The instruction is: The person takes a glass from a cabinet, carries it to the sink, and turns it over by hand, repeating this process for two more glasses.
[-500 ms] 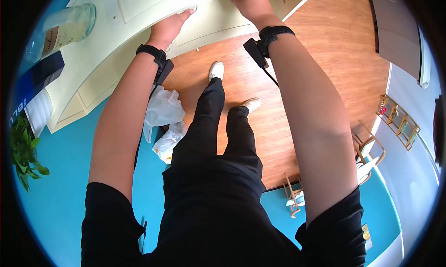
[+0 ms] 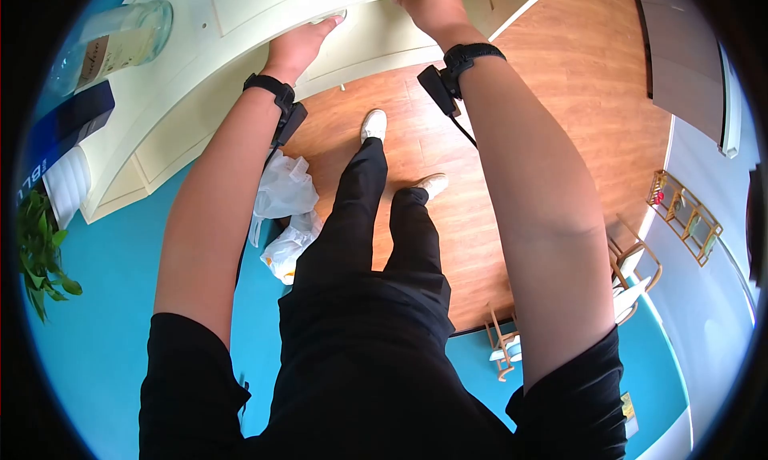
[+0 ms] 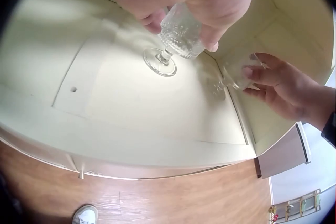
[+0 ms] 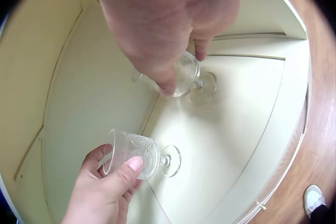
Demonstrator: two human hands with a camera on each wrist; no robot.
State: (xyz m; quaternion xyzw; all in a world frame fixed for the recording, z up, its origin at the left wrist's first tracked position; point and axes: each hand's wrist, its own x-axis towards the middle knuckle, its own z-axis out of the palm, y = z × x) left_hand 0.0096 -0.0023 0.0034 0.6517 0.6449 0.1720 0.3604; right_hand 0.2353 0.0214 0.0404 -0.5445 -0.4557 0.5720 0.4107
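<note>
Inside the cream cabinet compartment (image 3: 121, 113), my left hand (image 2: 294, 50) grips a clear stemmed glass (image 3: 181, 32) by its patterned bowl. In the right wrist view that glass tilts, its round foot toward the compartment floor and the thumb along the bowl. My right hand (image 2: 438, 16) reaches in farther right and holds a second stemmed glass (image 4: 186, 74) by the bowl, fingers and thumb on either side. Its foot points down near the side wall. The head view hides most of both glasses behind the cabinet's top edge.
A large clear bottle (image 2: 148, 40) and a dark blue box (image 2: 72, 128) are on the cabinet top (image 2: 172, 76), with a green plant (image 2: 44, 256) near them. White plastic bags (image 2: 284, 190) lie near my legs. Wooden chairs (image 2: 636, 264) stand farther right.
In the head view my left hand, the cabinet top and the bottle appear slightly farther right. Both hands stay within the compartment; my right hand has barely shifted.
</note>
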